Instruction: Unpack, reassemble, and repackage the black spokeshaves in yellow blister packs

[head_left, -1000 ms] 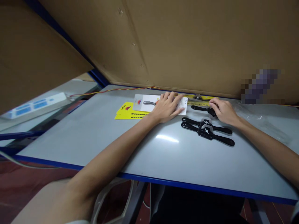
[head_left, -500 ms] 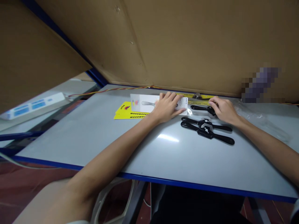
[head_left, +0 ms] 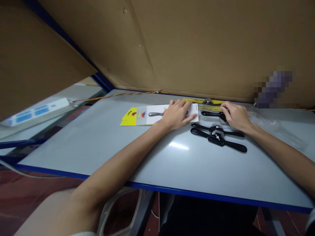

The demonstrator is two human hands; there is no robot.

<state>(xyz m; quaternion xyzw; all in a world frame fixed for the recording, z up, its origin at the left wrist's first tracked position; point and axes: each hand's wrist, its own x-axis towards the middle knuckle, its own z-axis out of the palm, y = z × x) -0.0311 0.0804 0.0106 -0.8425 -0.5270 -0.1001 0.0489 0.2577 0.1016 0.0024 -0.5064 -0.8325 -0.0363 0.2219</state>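
Note:
My left hand lies spread over a white printed card that bears a picture of a spokeshave. This card rests over yellow woodworking cards, which stick out at its left end. My right hand is closed around the middle of a black spokeshave; its left handle shows and the rest is hidden by the hand. Nearer to me, two more black spokeshaves lie close together, a rear spokeshave and a front spokeshave.
Behind my hands, another spokeshave lies on yellow cards along the back panel. Clear plastic wrapping spreads at the right. A white power strip with twisted wires is at the left. The grey table has a blue edge.
The white card has come down and toward me under my left hand, covering more of the yellow cards at the left. My right hand has hardly moved.

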